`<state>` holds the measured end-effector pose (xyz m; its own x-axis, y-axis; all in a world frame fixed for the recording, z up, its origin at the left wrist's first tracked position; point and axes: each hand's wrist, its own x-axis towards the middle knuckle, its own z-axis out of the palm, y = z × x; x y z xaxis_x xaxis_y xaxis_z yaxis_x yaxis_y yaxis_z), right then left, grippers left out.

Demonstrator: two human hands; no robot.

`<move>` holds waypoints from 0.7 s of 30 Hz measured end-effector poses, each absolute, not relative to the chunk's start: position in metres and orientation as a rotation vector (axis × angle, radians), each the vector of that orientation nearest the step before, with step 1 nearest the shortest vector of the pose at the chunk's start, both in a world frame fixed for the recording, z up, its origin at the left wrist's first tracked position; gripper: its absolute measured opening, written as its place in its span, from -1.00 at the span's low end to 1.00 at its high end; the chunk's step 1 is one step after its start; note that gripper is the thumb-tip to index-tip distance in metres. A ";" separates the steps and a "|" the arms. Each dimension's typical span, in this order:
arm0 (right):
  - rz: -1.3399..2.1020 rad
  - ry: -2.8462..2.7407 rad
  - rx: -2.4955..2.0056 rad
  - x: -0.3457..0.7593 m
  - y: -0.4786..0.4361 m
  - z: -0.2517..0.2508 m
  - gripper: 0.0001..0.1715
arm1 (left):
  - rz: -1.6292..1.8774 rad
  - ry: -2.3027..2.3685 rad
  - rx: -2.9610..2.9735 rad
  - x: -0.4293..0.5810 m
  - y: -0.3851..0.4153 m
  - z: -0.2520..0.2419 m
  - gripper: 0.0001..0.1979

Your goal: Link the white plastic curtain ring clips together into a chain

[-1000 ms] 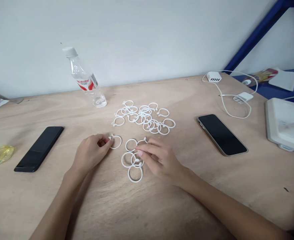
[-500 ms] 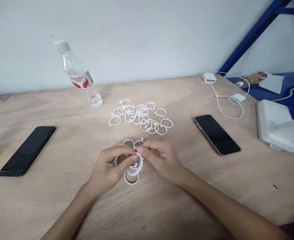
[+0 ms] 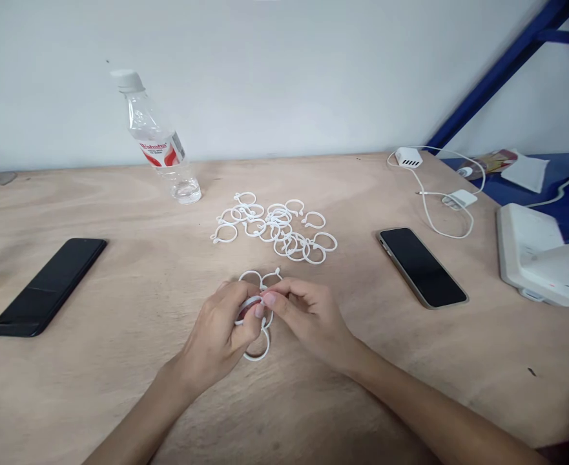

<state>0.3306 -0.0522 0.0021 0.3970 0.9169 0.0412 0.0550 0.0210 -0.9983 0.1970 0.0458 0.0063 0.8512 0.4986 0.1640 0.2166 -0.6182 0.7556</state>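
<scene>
Both hands meet on the near side of the ring pile (image 3: 274,226), close to it.

Left hand (image 3: 219,339): grip closed, thumb and fingers pinching a white ring (image 3: 246,302).

Right hand (image 3: 310,316): grip pressed together on the same ring from the opposite side, fingertips touching the left's.

A second ring (image 3: 259,354) lies on the bench (image 3: 313,400) under the hands, on the side away from the pile. Two loose rings (image 3: 252,276) sit between hands and pile. A water bottle (image 3: 161,145) stands beyond the pile, to its left.
</scene>
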 end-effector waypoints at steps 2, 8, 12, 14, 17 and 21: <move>0.745 -1.055 -1.402 0.329 -0.055 0.003 -0.76 | 0.442 0.535 2.213 0.196 0.045 0.003 -0.74; 0.569 -1.174 -1.445 0.331 -0.057 -0.001 -0.72 | 0.438 0.465 2.254 0.198 0.047 0.005 -0.68; 0.555 -1.190 -1.522 0.338 -0.053 -0.005 -0.78 | 0.597 0.726 2.279 0.199 0.081 0.008 -0.59; 0.520 -1.288 -1.527 0.340 -0.053 -0.007 -0.79 | 0.662 1.053 2.373 0.202 0.107 0.004 -0.51; 0.402 -1.395 -1.515 0.339 -0.053 -0.009 -0.78 | 0.524 1.233 2.471 0.206 0.139 -0.007 -0.41; 0.298 -1.356 -1.523 0.339 -0.053 -0.010 -0.79 | 0.476 1.110 2.562 0.208 0.150 -0.010 -0.63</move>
